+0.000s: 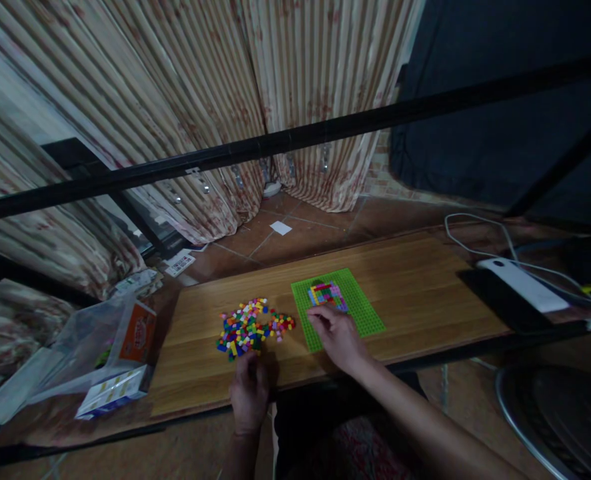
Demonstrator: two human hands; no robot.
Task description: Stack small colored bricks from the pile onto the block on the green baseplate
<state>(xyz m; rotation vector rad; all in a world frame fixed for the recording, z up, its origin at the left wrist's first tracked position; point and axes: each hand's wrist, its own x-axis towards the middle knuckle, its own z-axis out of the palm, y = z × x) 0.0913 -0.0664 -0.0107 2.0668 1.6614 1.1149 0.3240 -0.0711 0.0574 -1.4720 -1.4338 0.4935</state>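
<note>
A green studded baseplate [365,313] lies on the wooden board, with a patch of small coloured bricks [327,293] fixed near its upper middle. Over the plate's left part is my right hand [338,337], its thumb and fingertips pinched together just below the patch; whatever they hold is too small to make out. Left of the plate spreads a heap of loose toy bricks [250,327] in many colours. At the heap's near edge rests my left hand [249,387], fingers curled closed, and I cannot see what is inside them.
A clear plastic bin [75,360] with an orange label and a small white-blue box [115,392] stand at the left. On the right are a white power bank-like device [523,285], a black flat object [500,300] and white cables [480,217]. A black bar [295,139] crosses beyond the wooden board [415,280].
</note>
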